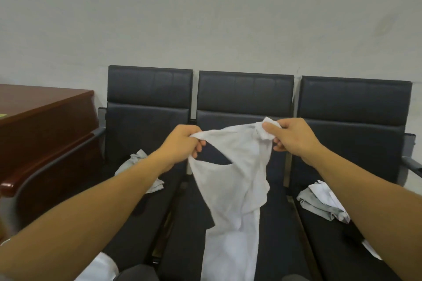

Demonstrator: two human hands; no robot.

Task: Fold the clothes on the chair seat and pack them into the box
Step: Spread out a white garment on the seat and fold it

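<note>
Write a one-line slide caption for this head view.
Both hands, left hand and right hand, hold up a white garment above the middle chair.

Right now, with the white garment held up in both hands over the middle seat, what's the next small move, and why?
Probably lower the thin white sleeveless garment flat onto the middle black padded chair seat. The left hand and right hand pinch its top corners, so it hangs open and twisted in the air; it likely needs a flat surface to fold neatly.
</note>
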